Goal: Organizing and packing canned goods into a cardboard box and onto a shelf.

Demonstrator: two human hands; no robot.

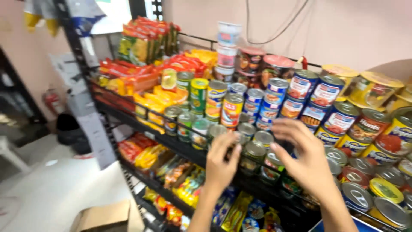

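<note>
2 hands at the black wire shelf (171, 144): left hand (221, 165) fingertips touching small silver-lidded round tins (253, 150); right hand (307, 161) open, fingers spread, just beside them

Our left hand (222, 165) covers whatever small tin (255, 151) its fingertips meet, so we cannot tell its grip; the right hand (305, 160) hides cans behind it (all motion-blurred), and the cardboard box (105, 217) runs off the bottom edge.
</note>
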